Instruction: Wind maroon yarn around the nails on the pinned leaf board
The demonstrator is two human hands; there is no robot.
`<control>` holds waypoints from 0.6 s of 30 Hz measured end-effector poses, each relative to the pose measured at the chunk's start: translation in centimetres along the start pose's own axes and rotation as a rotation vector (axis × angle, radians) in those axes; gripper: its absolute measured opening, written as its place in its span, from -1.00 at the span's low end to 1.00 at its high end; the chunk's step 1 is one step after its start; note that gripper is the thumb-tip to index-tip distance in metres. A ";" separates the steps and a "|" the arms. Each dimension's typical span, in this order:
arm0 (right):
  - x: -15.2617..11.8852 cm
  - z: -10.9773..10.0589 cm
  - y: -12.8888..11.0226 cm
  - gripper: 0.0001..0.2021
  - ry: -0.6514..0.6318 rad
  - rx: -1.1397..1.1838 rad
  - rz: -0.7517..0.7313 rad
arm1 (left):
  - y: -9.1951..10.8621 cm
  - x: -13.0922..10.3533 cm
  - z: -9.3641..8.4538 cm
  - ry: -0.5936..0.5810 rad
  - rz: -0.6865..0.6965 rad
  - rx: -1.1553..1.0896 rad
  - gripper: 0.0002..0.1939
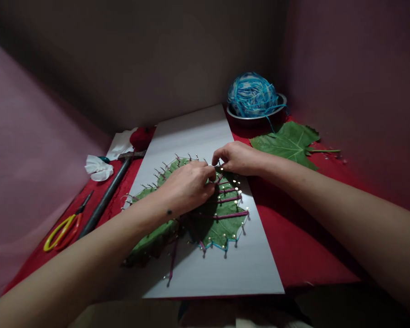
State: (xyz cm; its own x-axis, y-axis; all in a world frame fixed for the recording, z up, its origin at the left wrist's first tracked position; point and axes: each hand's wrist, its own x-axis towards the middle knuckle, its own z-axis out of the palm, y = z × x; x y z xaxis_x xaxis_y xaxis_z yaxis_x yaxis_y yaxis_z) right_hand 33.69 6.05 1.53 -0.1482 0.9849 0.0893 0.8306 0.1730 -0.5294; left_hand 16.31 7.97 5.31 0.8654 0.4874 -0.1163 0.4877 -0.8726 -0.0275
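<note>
A white board [259,269] carries a green leaf [225,223] ringed by upright nails, with purple, blue and pale thread wound around them. Over the upper middle of the leaf is my left hand [191,184], its fingers bent and pressed together near the thread; what they pinch is hidden. My right hand [237,158] is at the upper right edge of the leaf, fingers curled close to a nail, with a short bit of white thread between the two hands. Whether the right fingertips grip that thread is too small to tell.
Blue yarn [253,94] sits in a metal bowl [251,119] at the back right, above a loose leaf [287,142]. At left on the red cloth [304,246] lie scissors [66,230], a hammer [107,196], crumpled white paper [99,168] and red yarn [141,138].
</note>
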 end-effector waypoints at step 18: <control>0.1 0.3 0.1 -0.64 0.020 -0.010 0.002 | 0.2 0.9 -1.5 -0.101 -0.141 -0.001 -0.78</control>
State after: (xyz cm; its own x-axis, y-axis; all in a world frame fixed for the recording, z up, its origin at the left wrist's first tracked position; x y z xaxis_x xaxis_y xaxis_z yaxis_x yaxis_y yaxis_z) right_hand 33.60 6.11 1.24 -0.1361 0.9851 0.1053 0.8360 0.1712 -0.5213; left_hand 17.41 8.28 6.67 0.7723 0.5995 -0.2103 0.6039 -0.7955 -0.0499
